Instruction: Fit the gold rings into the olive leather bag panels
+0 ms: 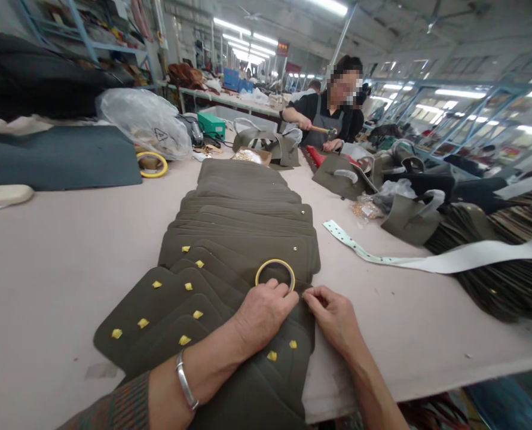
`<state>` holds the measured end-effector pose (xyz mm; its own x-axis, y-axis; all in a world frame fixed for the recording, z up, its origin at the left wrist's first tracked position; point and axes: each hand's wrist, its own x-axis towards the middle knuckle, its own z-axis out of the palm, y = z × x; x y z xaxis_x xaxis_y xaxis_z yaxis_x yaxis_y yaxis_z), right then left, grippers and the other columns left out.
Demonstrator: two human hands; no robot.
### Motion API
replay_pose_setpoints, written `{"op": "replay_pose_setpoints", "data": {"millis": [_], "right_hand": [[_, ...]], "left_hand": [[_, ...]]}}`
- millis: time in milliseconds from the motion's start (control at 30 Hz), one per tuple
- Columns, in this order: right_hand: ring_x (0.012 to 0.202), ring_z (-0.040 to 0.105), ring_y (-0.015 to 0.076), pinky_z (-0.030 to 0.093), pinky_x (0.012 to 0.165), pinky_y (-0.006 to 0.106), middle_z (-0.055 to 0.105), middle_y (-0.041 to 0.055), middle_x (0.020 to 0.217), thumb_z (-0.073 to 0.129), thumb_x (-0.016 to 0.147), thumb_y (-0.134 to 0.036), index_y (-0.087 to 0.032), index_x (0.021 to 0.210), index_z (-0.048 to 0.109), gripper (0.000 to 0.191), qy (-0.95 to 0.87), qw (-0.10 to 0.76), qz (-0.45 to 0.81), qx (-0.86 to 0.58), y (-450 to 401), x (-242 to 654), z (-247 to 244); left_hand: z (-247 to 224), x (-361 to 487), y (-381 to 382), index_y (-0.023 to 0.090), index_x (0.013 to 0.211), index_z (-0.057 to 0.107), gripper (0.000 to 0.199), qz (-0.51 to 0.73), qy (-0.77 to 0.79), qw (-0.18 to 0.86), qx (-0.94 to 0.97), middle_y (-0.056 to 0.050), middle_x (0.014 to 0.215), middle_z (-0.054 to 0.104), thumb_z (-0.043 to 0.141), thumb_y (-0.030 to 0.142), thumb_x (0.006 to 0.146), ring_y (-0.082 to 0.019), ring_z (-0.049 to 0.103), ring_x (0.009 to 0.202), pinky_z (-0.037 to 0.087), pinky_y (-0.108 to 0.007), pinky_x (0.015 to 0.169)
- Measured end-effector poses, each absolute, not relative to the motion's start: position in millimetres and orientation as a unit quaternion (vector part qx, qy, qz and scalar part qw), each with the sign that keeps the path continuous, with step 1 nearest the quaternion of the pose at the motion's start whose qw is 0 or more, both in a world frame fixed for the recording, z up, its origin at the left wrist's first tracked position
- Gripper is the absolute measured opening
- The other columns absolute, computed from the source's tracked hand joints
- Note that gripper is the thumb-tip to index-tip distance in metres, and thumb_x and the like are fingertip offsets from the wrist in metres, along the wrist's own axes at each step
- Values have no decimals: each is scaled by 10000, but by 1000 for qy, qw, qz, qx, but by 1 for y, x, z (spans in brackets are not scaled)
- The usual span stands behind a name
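Note:
My left hand is closed on a roll of yellow tape, which stands up from its fingers over the stacked panels. Close beside it, my right hand pinches thumb and forefinger together near the panels' right edge. What lies in that pinch is too small to make out. Beneath both hands, dark olive panels with rounded corners overlap in a long fanned row. Small yellow tape pieces are stuck in pairs on several nearer panels. Small metal studs show on some farther ones.
A second yellow tape roll lies by a dark blue-grey sheet. A long white strip crosses the table toward stacked dark pieces at right. Across the table, a person holds a hammer.

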<state>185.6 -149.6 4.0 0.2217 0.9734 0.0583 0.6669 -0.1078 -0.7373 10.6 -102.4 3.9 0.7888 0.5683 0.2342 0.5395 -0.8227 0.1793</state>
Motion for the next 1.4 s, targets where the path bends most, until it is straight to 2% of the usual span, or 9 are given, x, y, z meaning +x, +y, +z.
{"op": "replay_pose_setpoints", "data": {"millis": [267,333,433,600,700,833,1067,1267,1400], "right_hand": [[633,638,174,439,604,265,700,36,712,479,831,-256,-200,740,643,196,-646,257,129,-707,-144,180,0],[649,643,179,444,623,273,696,25,713,483,839,-250,-200,873,648,176,-647,253,123,-709,-144,181,-3],[598,639,179,462,609,279,679,-3,664,529,836,-289,-185,1089,584,278,-611,282,144,-726,-147,186,-4],[623,646,176,478,600,276,693,40,713,509,879,-351,-195,801,648,224,-613,305,164,-710,-159,192,-4],[719,656,198,483,675,301,713,73,802,516,876,-308,-192,804,674,209,-652,293,83,-694,-161,187,-8],[710,653,199,475,687,308,713,83,809,493,881,-280,-183,803,681,225,-648,272,39,-710,-156,180,-13],[684,643,178,464,660,276,714,39,769,526,846,-302,-208,796,700,204,-631,268,120,-718,-144,183,-6],[628,628,171,436,606,266,701,15,685,545,826,-282,-208,738,696,190,-628,242,199,-713,-148,177,6],[584,610,165,422,555,252,683,9,626,541,825,-256,-203,686,697,216,-646,213,261,-685,-156,172,15]], "left_hand": [[2,10,-102,174,884,564,78,151,297,56,941,-25,848,596,497,183,923,-199,537,792,504,-311,656],[3,10,-102,173,887,562,76,143,298,57,942,-26,856,601,495,180,922,-202,543,796,507,-313,656],[5,10,-102,174,890,557,76,137,303,61,941,-29,866,606,489,173,923,-204,548,802,511,-312,658],[4,10,-101,185,879,547,63,142,306,67,939,-24,853,600,499,179,919,-205,545,803,512,-312,648],[3,10,-101,185,878,547,67,145,308,68,938,-27,857,597,495,182,921,-206,542,800,511,-316,648],[4,10,-101,182,883,550,77,145,313,76,936,-30,862,591,484,171,922,-202,541,802,511,-312,655],[5,7,-100,172,903,545,115,155,314,74,934,-41,858,566,439,133,926,-196,534,799,507,-310,664],[11,-5,-93,185,879,551,150,254,332,60,907,-20,816,574,417,170,946,-170,554,765,490,-274,660],[14,-13,-88,184,983,574,188,300,312,95,896,-13,807,605,388,166,956,-130,607,776,502,-229,702]]}}
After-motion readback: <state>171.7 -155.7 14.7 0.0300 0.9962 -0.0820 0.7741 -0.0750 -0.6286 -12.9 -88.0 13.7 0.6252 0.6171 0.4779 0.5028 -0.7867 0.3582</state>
